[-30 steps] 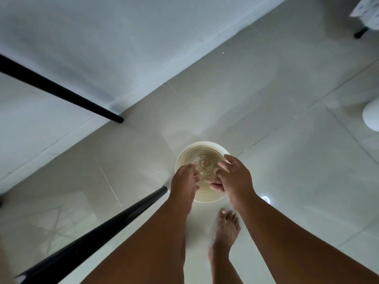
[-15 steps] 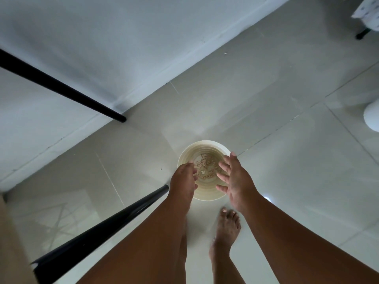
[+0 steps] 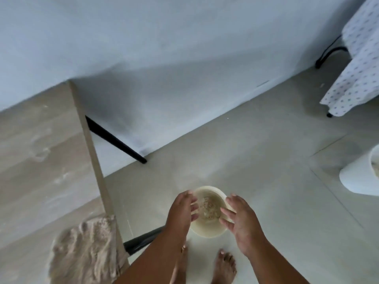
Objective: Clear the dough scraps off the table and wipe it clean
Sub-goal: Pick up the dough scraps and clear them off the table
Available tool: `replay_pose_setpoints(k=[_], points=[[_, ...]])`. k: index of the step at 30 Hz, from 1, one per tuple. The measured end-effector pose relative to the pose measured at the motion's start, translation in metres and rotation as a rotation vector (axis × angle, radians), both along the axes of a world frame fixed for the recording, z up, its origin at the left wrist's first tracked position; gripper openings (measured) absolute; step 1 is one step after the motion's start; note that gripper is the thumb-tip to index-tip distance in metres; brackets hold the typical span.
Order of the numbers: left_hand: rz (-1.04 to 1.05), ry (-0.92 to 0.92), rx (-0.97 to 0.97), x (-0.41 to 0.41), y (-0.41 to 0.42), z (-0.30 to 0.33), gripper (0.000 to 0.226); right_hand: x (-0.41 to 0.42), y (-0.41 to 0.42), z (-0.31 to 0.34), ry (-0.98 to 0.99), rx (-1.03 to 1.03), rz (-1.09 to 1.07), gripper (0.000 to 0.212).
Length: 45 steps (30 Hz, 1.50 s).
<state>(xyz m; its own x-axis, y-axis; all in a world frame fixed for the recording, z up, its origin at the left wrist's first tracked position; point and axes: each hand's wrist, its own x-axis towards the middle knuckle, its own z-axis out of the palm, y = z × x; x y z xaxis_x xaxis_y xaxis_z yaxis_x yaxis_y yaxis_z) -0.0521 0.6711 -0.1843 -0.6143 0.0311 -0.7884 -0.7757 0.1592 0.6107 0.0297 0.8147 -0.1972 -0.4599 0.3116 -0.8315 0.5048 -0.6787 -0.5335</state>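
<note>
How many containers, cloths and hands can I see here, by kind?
Containers: 2, the cream bowl and white bucket.
Cloths: 2, the beige rag and dotted cloth.
Hands: 2, left hand, right hand.
Total: 6.

Blurring across the whole frame, smearing the fingertips of the left hand (image 3: 182, 208) above the bowl (image 3: 209, 230) at lower centre. Hiding the bowl's left rim behind that hand, and part of its right rim behind the right hand (image 3: 243, 222). Leaving the dough scraps (image 3: 209, 209) inside too soft to make out singly. Cutting off the white bin (image 3: 356, 177) at the right edge, the cloth (image 3: 86, 257) at the bottom edge, the table (image 3: 41, 160) at the left.
</note>
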Motion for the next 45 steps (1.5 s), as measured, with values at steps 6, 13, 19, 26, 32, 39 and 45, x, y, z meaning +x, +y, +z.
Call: replay_pose_setpoints(k=[6, 13, 19, 26, 32, 39, 45], points=[[0.05, -0.006, 0.023, 0.0, -0.039, 0.102, 0.03, -0.014, -0.015, 0.084, 0.103, 0.007, 0.032, 0.02], [0.223, 0.138, 0.126, 0.004, -0.107, 0.183, 0.017, -0.038, -0.074, 0.169, 0.212, 0.11, 0.279, 0.017], [0.303, 0.292, 0.154, 0.014, -0.206, 0.216, 0.018, -0.058, -0.152, 0.204, 0.295, 0.19, 0.477, 0.014], [0.45, 0.36, 0.014, 0.056, -0.366, 0.224, 0.02, -0.054, -0.275, 0.21, 0.368, 0.357, 0.723, 0.011], [0.597, 0.375, -0.07, 0.103, -0.498, 0.219, 0.016, -0.041, -0.381, 0.209, 0.433, 0.591, 0.957, 0.015], [0.633, 0.368, -0.151, 0.136, -0.611, 0.198, 0.012, -0.045, -0.486, 0.215, 0.502, 0.831, 1.195, 0.037], [0.636, 0.348, -0.236, 0.14, -0.663, 0.188, 0.008, -0.055, -0.552, 0.211, 0.525, 0.828, 1.336, 0.043]])
